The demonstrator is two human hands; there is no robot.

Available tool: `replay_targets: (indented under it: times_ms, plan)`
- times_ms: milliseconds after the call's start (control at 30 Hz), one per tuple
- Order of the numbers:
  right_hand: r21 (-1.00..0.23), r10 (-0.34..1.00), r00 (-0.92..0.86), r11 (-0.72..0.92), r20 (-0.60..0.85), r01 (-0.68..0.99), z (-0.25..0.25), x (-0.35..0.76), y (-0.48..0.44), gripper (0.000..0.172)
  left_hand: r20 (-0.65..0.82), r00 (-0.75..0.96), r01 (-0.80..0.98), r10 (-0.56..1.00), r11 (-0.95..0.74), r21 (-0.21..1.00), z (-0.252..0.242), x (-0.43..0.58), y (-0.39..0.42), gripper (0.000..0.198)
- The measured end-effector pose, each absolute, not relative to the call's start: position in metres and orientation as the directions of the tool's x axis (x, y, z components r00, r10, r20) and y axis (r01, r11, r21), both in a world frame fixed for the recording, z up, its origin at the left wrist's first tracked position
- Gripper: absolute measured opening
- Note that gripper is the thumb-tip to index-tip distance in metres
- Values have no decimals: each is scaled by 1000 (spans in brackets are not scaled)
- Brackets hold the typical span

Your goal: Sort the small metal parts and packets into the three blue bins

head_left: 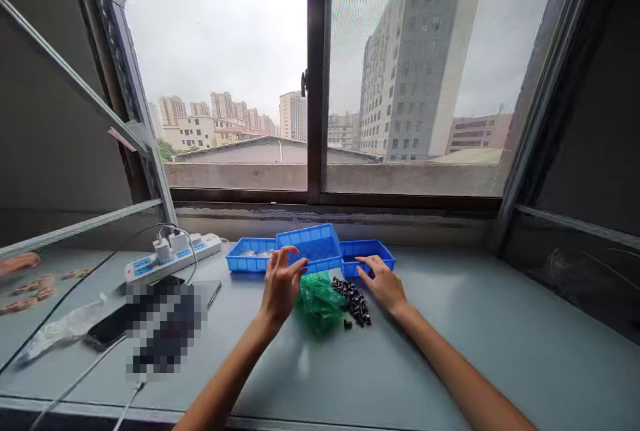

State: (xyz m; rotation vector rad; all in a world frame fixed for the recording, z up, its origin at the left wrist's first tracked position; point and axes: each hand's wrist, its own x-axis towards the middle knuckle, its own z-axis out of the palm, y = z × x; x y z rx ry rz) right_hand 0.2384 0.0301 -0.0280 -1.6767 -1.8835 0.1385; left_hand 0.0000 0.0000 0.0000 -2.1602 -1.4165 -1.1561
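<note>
My left hand (281, 287) is raised with curled fingers in front of the middle blue bin (320, 264); whether its fingertips hold something small or touch the bin is hard to see. My right hand (384, 286) reaches to the front of the right blue bin (383, 254), thumb and index finger apart, with nothing visible between them. Between the hands lies a crumpled green plastic bag (320, 304). Beside it is a pile of small black and silver parts (356, 301), and one black piece (348, 324) sits apart in front.
A left blue bin (234, 264) holds pale items. Further left are a white power strip (173, 263) with plugs, a black phone (107, 324), cables and a clear plastic bag (65, 334). Metal frame bars and a window (315, 194) border the grey table (480, 324).
</note>
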Motion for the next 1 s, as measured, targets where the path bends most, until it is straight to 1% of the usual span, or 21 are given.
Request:
replay_targets:
  times_ms: [100,200,333,433,633,767,900,1000]
  plan:
    - [-444,930,-13,188,368,876,-26,241,33,29,740,223,856,634,-490,162,8,6,16,23]
    - [-446,926,27,156,377,881,-27,246,36,29,705,264,846,659,-509,160,12,13,30,22]
    - [-482,915,117,92,386,872,-30,255,42,30,656,288,851,697,-501,158,8,21,43,23]
    - [-515,908,154,77,390,854,-30,259,45,31,629,292,859,720,-487,158,4,24,51,25]
    - [-547,914,153,85,375,833,-27,258,47,31,608,271,866,746,-465,184,10,17,69,22]
    - [-553,926,141,82,350,829,-26,256,45,33,584,214,890,783,-403,213,13,11,79,23]
    - [-557,935,122,90,333,826,-26,253,42,33,522,188,915,832,-342,216,11,14,90,18]
    - [-544,938,106,96,329,834,-25,252,39,35,454,191,924,870,-315,215,7,20,99,9]
